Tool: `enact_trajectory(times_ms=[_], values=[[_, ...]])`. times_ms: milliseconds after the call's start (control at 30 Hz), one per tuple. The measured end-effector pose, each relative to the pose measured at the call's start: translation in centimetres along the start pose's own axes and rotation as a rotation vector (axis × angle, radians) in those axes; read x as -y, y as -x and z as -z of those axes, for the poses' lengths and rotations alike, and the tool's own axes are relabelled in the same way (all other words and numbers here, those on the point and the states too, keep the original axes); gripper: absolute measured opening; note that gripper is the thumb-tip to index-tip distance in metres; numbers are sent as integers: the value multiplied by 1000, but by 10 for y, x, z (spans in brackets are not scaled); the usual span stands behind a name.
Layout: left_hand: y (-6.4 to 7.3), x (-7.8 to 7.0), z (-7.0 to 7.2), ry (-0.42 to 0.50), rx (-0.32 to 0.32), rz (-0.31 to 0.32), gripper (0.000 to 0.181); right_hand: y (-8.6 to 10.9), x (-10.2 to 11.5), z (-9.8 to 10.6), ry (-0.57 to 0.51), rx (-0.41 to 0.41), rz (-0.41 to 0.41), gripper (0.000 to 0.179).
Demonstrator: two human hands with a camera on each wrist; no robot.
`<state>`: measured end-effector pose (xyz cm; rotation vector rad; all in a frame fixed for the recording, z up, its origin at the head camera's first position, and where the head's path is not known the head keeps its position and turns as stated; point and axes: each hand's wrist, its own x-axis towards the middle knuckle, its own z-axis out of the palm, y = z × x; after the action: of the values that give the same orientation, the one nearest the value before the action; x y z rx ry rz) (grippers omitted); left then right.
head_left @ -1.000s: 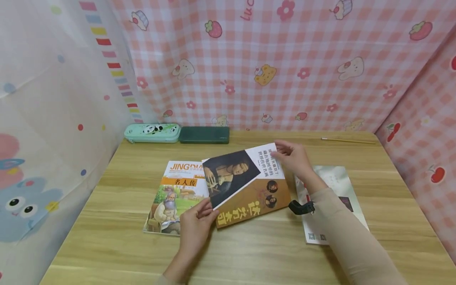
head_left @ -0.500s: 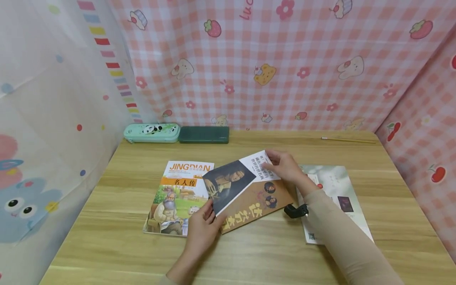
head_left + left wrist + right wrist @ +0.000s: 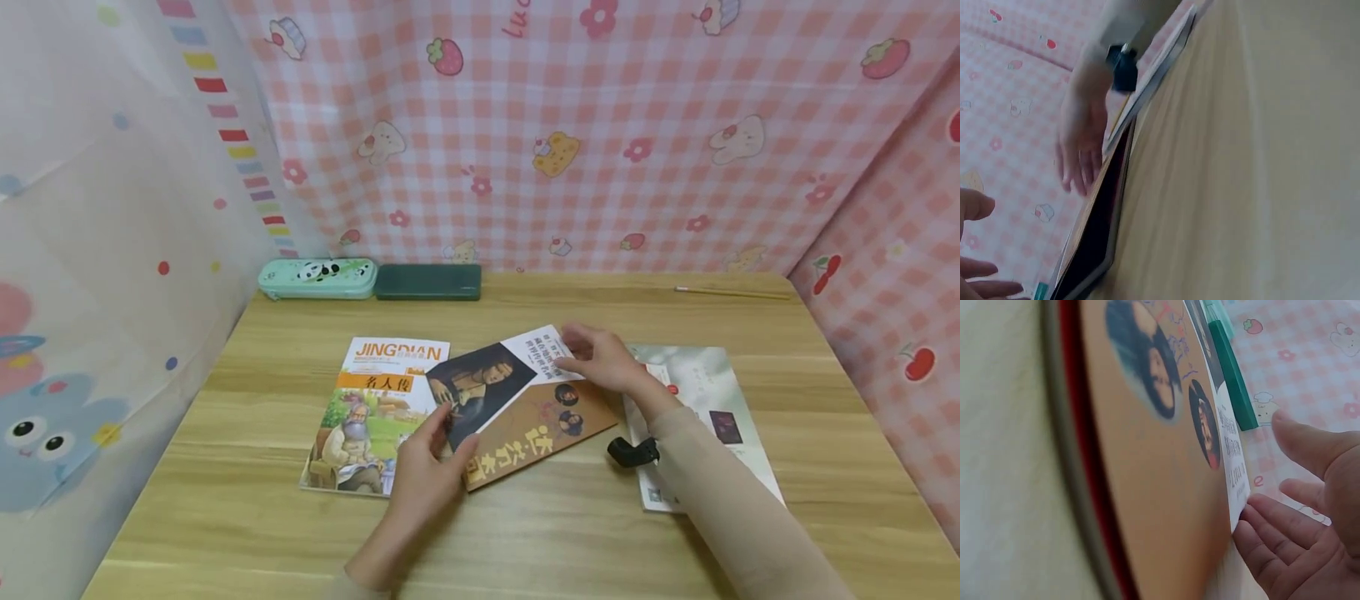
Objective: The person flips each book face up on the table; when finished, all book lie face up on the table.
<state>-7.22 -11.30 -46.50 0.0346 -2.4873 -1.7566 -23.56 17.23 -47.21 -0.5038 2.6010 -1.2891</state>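
A brown, white and black book (image 3: 517,408) with a painted portrait on its cover lies slanted on the wooden table, its left corner over the edge of an orange and white book (image 3: 367,425). My left hand (image 3: 431,458) is spread at the lower left corner, fingers loose and gripping nothing. At the upper right corner is my right hand (image 3: 607,362). In the right wrist view its fingertips (image 3: 1254,540) touch or nearly touch the corner, and the thumb stands off the cover. The left wrist view shows a dark gap along the book's edge (image 3: 1094,231).
A pale book (image 3: 712,417) lies at the right, partly under my right forearm. Along the back of the table (image 3: 247,533) are a mint panda pencil case (image 3: 318,279), a dark green case (image 3: 427,282) and a pencil (image 3: 731,293). Patterned cloth hangs behind and at the sides.
The portrait book has come down and slightly nearer onto the table. Both hands gripped it earlier; now their fingers have loosened and the left thumb has lifted off.
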Motion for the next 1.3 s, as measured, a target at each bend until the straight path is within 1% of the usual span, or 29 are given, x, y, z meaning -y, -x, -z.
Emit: enact_trajectory(times_ms=[67, 200, 333, 433, 500, 600, 633, 833, 967, 1067, 1200, 1300], values=[[-7, 1, 3, -34, -1, -25, 62, 5, 0, 2, 18, 11, 4, 65], [-24, 5, 10, -68, 8, -59, 59, 16, 2, 5, 43, 40, 10, 66], [-39, 7, 16, -114, 28, -57, 57, 30, 2, 7, 72, 71, 15, 66], [-49, 9, 19, -138, 54, -63, 56, 39, 2, 9, 104, 76, 4, 71], [-56, 12, 20, -167, 73, -83, 56, 45, 2, 10, 134, 73, 3, 77], [-65, 15, 21, -224, 100, -111, 56, 53, 0, 12, 164, 84, 6, 81], [-68, 16, 21, -248, 106, -131, 56, 55, -1, 12, 171, 88, 11, 82], [-84, 21, 22, -349, 135, -218, 54, 69, -3, 13, 167, 104, 40, 90], [-93, 24, 24, -393, 158, -229, 54, 72, -3, 11, 179, 102, 61, 86], [-96, 24, 26, -442, 189, -217, 55, 73, -3, 9, 219, 91, 63, 83], [-97, 19, 27, -485, 236, -218, 55, 72, -1, 10, 258, 79, 37, 81], [-94, 18, 28, -511, 234, -232, 54, 72, -1, 13, 275, 67, 23, 79]])
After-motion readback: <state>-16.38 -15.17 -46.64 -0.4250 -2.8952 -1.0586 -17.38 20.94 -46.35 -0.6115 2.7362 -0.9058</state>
